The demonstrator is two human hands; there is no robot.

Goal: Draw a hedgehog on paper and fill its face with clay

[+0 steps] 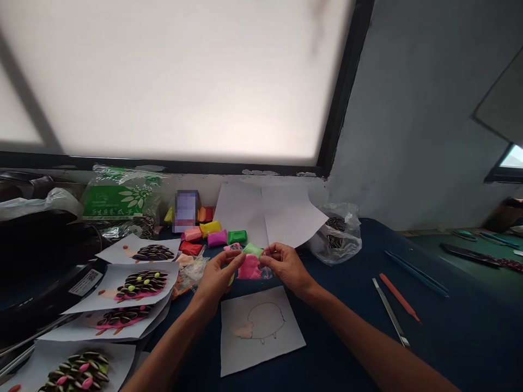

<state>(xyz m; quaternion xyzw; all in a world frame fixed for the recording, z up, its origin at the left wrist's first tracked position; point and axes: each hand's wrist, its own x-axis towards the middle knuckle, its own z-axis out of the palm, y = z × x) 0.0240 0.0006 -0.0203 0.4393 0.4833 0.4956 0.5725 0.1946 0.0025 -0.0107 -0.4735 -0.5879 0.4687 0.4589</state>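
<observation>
The lowest card [77, 370] is cut off by the view's left and bottom edges. Beyond the drawing [265, 348], the pink clay [249, 268] is held between both hands: its left side is pinched by the left hand [214, 277], its right by the right hand [291, 269], thumbs and forefingers drawn narrow. Exact fingertip contact cannot be made out. Behind, the light green clay [252, 250] is partly hidden; farther back, the screen [186, 211] is blurred out.
</observation>
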